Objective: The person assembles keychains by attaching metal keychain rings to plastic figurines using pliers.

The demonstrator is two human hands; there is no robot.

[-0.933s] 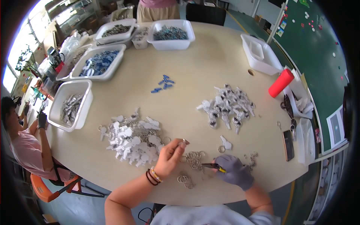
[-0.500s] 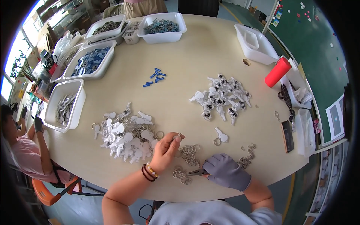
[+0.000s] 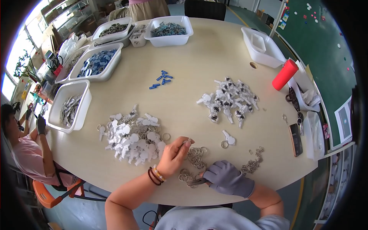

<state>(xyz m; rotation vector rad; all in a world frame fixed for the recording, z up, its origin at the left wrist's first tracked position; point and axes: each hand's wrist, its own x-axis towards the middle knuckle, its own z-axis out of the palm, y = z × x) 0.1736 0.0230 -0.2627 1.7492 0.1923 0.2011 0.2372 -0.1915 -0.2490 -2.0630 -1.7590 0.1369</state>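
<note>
The bare left hand pinches a small shiny piece over the beige counter. The grey-gloved right hand, curled around dark metal pliers, has brought them from beside the larger silver ring pile to the smaller silver ring cluster.

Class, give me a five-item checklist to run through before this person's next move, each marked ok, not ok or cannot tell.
1. Pliers held in the right hand: ok.
2. Pliers closed on a ring from the lower ring cluster: cannot tell; tips unclear.
3. Small item pinched by the left hand identifiable: cannot tell; mostly hidden.
4. Both hands gloved: not ok; left is bare.
5. Phone apart from the small metal parts: ok.
</note>
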